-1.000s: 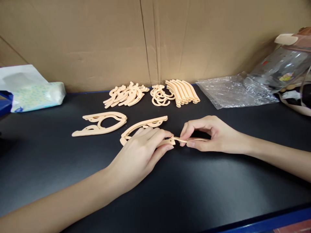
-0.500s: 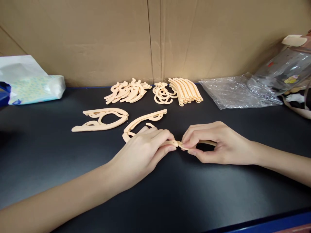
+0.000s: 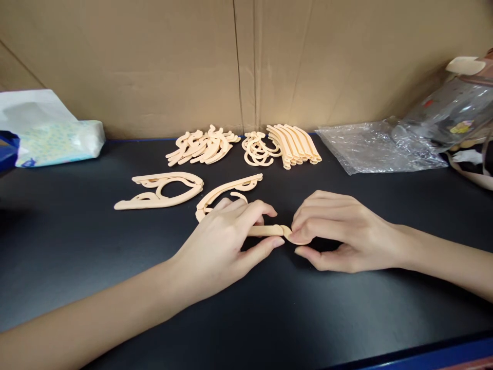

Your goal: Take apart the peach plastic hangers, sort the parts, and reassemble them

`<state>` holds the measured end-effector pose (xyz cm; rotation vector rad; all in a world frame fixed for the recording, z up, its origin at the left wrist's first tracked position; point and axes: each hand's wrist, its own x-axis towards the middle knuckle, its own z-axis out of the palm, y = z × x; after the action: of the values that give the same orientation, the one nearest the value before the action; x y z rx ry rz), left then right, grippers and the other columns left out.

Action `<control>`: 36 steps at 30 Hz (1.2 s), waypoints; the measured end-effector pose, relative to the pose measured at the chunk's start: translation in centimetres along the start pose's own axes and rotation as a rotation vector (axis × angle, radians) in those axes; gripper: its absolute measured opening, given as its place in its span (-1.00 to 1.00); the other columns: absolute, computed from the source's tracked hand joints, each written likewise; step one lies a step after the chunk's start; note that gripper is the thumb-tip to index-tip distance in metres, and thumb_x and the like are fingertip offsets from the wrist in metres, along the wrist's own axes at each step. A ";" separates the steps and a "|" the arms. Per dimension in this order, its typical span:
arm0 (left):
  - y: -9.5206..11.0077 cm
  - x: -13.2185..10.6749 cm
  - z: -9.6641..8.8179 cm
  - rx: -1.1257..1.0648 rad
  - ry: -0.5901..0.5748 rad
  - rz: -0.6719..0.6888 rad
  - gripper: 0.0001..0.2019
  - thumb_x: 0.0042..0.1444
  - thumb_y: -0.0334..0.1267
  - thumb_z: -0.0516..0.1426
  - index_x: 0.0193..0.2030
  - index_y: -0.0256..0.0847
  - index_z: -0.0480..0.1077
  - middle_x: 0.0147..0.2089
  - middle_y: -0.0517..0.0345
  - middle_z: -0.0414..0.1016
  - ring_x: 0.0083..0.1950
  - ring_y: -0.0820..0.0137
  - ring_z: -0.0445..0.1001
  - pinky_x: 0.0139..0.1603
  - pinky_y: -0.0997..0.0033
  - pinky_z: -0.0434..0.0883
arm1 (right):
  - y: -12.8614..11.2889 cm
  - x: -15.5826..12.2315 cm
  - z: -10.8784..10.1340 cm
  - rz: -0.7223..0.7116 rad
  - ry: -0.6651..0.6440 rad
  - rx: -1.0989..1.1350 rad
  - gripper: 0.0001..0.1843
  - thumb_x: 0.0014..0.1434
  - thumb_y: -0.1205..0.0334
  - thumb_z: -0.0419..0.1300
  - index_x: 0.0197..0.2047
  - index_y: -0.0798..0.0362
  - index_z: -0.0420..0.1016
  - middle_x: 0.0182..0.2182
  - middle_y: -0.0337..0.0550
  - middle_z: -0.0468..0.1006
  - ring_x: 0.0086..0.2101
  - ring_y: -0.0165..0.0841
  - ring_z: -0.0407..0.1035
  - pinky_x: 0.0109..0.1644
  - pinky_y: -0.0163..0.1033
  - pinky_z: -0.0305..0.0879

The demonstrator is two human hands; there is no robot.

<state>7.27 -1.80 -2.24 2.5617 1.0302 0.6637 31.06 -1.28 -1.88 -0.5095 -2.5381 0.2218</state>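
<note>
My left hand [image 3: 234, 231] is around a straight cream hanger arm [image 3: 265, 230], with the index finger raised and the thumb along its near side. At that arm's right end, a thin curved hanger piece [image 3: 287, 233] overlaps or touches it. The index finger of my right hand [image 3: 342, 231] presses on this curved piece; the thumb is just below, and most of the piece is hidden by the hand. Behind my left hand lies a folding hanger [image 3: 227, 191], partly covered by the fingers. Another folding hanger [image 3: 181, 198] rests folded to its left.
Along the back of the black table [image 3: 246, 318] lie a pile of short hanger arms [image 3: 208, 145], several loose hooks [image 3: 258, 149] and a row of long arms [image 3: 295, 145]. A clear plastic bag [image 3: 377, 146] and bottle [image 3: 454, 110] are at right, a tissue pack [image 3: 59, 141] at left.
The straight arm has rolled to show its smooth side. My left index finger has lifted and my left thumb has moved off slightly. My right hand has turned a little over the curved piece.
</note>
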 end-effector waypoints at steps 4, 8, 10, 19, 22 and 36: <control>0.3 0.0 -0.1 -0.117 0.005 -0.066 -0.78 0.33 -0.09 0.06 0.00 -0.14 0.35 -0.25 0.24 0.46 -0.21 0.40 0.46 -0.17 0.37 0.37 | 0.4 0.0 -0.4 0.005 -0.012 -0.013 -0.91 0.27 0.29 0.22 -0.30 0.07 0.44 -0.40 -0.21 0.57 -0.35 -0.41 0.42 -0.12 -0.22 0.30; -0.3 0.6 -1.2 -0.078 0.064 -0.126 -0.79 0.33 -0.13 0.05 -0.03 -0.15 0.40 -0.17 0.18 0.48 -0.14 0.39 0.45 -0.21 0.43 0.41 | 0.6 0.0 -0.6 -0.049 -0.015 -0.108 -0.87 0.29 0.36 0.16 -0.11 0.12 0.49 -0.33 -0.17 0.61 -0.27 -0.37 0.44 0.01 -0.15 0.29; -1.1 1.0 -2.1 0.058 0.107 -0.127 -0.80 0.32 -0.17 0.05 -0.04 -0.16 0.42 -0.09 0.13 0.50 -0.03 0.31 0.43 -0.12 0.37 0.43 | 0.6 0.0 -0.6 -0.068 -0.024 -0.170 -0.76 0.29 0.39 0.13 0.01 0.15 0.48 -0.28 -0.14 0.62 -0.19 -0.35 0.46 0.10 -0.12 0.25; -3.8 1.3 -2.3 0.301 0.030 -0.130 -0.72 0.32 -0.13 0.06 0.04 -0.17 0.48 0.15 0.00 0.46 0.08 0.15 0.47 0.12 0.09 0.41 | 0.5 0.1 -0.8 -0.001 -0.124 -0.088 -0.75 0.28 0.46 0.06 -0.09 0.06 0.51 -0.17 -0.15 0.61 -0.04 -0.29 0.39 0.13 -0.09 0.20; -3.9 1.5 -1.9 0.308 0.036 -0.100 -0.79 0.32 -0.21 0.04 -0.11 -0.18 0.49 0.01 0.04 0.51 -0.01 0.21 0.49 0.05 0.13 0.42 | 0.5 0.2 -0.6 0.030 -0.131 0.011 -0.74 0.27 0.50 0.03 -0.13 0.06 0.49 -0.18 -0.14 0.60 -0.07 -0.33 0.39 0.07 -0.15 0.26; -3.6 0.8 -1.8 0.104 0.097 -0.286 -0.88 0.29 -0.18 0.08 -0.18 -0.15 0.38 -0.17 0.19 0.48 -0.27 0.39 0.47 -0.31 0.39 0.30 | -0.3 0.0 -0.2 0.060 -0.117 0.064 -0.68 0.09 0.62 0.05 -0.22 0.06 0.44 -0.11 -0.11 0.44 -0.17 -0.41 0.32 -0.05 -0.29 0.25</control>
<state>4.79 1.48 -2.00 2.4169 1.4633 0.6767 31.05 -1.49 -1.64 -0.5630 -2.6213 0.3639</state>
